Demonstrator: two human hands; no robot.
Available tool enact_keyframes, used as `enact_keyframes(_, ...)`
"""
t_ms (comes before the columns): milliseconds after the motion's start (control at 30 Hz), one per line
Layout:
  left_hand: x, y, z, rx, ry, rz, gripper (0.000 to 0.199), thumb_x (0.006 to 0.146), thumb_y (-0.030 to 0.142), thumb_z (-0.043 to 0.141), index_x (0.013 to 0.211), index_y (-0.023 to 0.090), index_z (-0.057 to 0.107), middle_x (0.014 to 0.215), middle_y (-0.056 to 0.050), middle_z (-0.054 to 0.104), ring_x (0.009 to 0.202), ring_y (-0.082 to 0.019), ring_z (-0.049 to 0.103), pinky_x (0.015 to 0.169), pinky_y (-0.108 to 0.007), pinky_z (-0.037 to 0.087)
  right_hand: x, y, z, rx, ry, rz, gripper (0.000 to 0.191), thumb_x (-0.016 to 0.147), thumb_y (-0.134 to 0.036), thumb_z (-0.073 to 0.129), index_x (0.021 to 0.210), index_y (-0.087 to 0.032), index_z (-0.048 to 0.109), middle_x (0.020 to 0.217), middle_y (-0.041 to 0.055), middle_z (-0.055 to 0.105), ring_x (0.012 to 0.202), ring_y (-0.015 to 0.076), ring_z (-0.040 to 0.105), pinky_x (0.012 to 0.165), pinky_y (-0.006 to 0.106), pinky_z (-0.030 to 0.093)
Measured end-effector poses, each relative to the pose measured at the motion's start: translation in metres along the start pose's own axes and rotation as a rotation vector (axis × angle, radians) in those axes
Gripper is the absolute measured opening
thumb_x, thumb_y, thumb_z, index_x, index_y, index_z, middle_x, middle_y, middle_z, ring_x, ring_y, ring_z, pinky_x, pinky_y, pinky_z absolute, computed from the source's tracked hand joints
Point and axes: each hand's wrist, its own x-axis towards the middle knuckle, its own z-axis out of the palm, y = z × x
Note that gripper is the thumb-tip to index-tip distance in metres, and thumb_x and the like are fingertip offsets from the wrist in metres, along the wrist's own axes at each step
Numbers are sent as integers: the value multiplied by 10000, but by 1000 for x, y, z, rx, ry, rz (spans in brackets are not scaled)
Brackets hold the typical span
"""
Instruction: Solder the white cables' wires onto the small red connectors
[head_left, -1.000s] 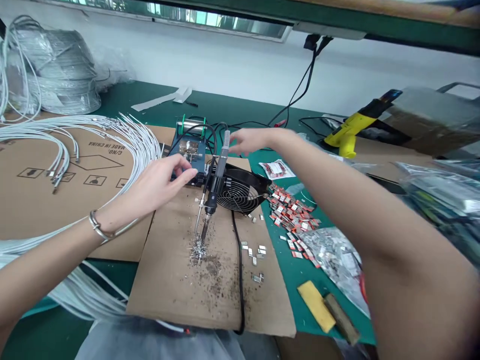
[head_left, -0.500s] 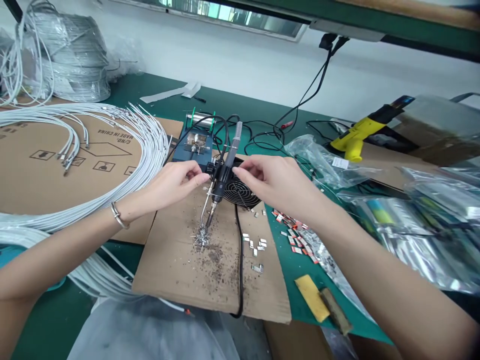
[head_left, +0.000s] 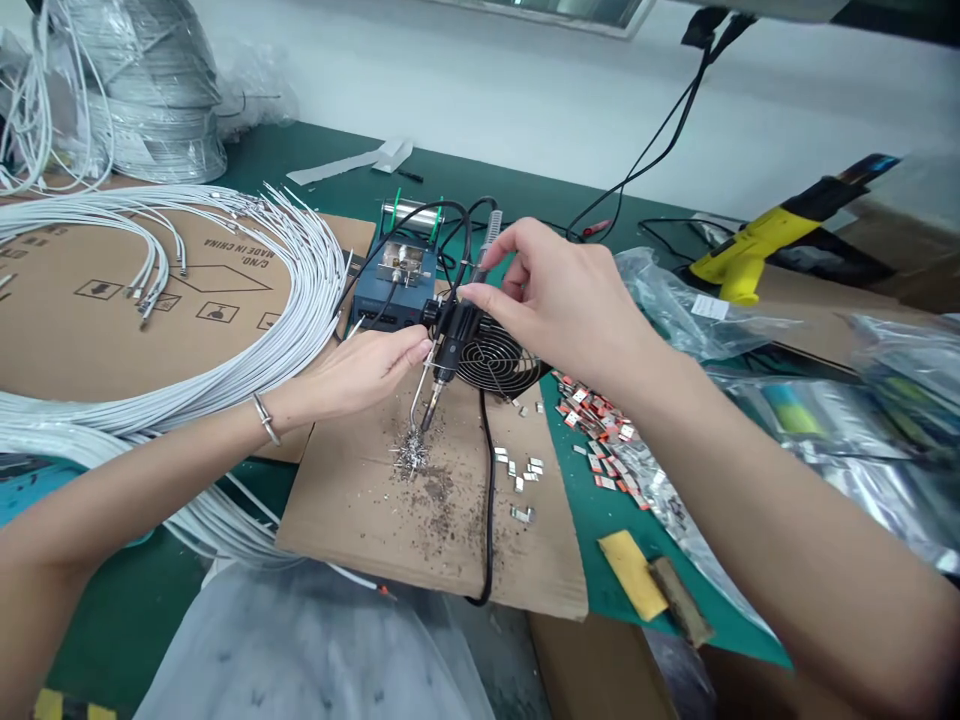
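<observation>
A soldering iron [head_left: 452, 345] with a black-and-grey handle is held in a stand, its tip slanting down to a heap of solder scraps [head_left: 411, 455]. A thin metal guide tube [head_left: 418, 395] runs along its left side. My left hand [head_left: 375, 368] is closed, fingertips beside the iron's lower body; anything in the pinch is hidden. My right hand [head_left: 555, 290] is across the upper handle with thumb and forefinger bent close together; what they pinch cannot be made out. Behind my left hand is a blue solder feeder [head_left: 394, 285] with a solder reel [head_left: 412, 214].
A cardboard sheet [head_left: 352, 520] lies beneath, crossed by a black cord [head_left: 490, 500]. Bundled white cables [head_left: 292, 340] curve at left. Small metal connectors [head_left: 519, 484] and orange-white parts [head_left: 600, 440] lie right, near a yellow sponge [head_left: 632, 575]. A round fan grille [head_left: 499, 358] is behind the iron.
My right hand has moved up along the iron's handle. My left hand has turned and closed more, just beside the lower body. The whole view has shifted slightly.
</observation>
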Motion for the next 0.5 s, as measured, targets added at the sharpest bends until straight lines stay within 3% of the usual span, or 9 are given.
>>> enact_keyframes(267,7,4,-3,-104,-29,-84,481,923,475,216,624,166,430,570,18,426,523,-93,373,541,-244,280,4,0,6,-1,-21,-38,150,806,-272,616,902,-198,528,685,14,573,665,229,563,604,334,378)
enact_keyframes(400,1,7,-9,-84,38,-112,472,921,474,242,751,154,544,683,-7,538,614,-103,458,593,-245,316,5,-2,4,-2,-44,-33,115,811,-282,603,853,-199,534,675,24,580,668,236,570,606,342,381)
enact_keyframes(500,-10,8,-9,-44,54,-146,384,884,470,376,815,158,589,672,3,555,580,-93,449,542,-232,302,5,-2,5,-11,-36,-27,112,813,-279,598,850,-198,531,675,22,584,666,237,573,601,339,384)
